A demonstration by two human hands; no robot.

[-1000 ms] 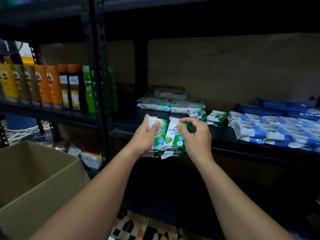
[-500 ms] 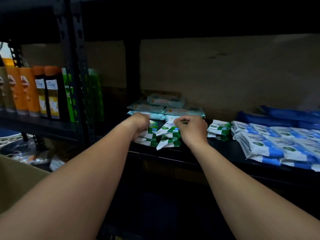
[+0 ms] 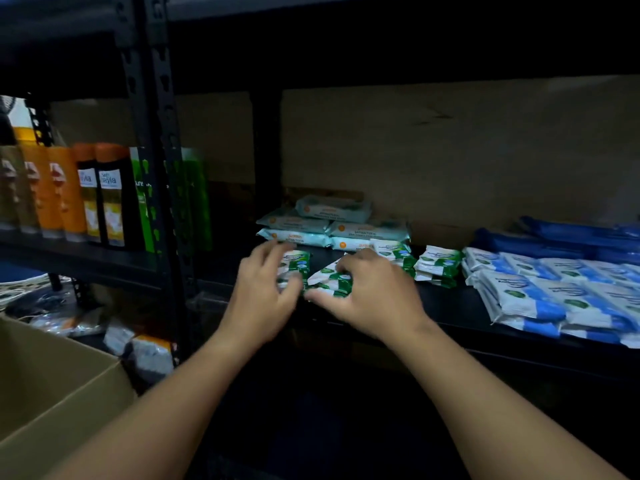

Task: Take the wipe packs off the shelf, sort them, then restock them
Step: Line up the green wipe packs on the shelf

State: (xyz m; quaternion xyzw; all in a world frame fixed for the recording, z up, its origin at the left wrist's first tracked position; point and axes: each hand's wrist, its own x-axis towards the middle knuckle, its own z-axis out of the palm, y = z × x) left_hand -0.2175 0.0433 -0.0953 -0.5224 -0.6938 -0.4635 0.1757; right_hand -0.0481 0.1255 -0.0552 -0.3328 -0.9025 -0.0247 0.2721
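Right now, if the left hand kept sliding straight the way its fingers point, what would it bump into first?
Probably the green wipe packs right at the left hand's fingertips. Behind them, the pale antibacterial packs are stacked toward the back of the shelf. Depth is hard to judge here.

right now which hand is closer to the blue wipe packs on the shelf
Right. The right hand is on green packs mid-shelf, with the blue wipe packs further to its right; the left hand sits beyond it, further left.
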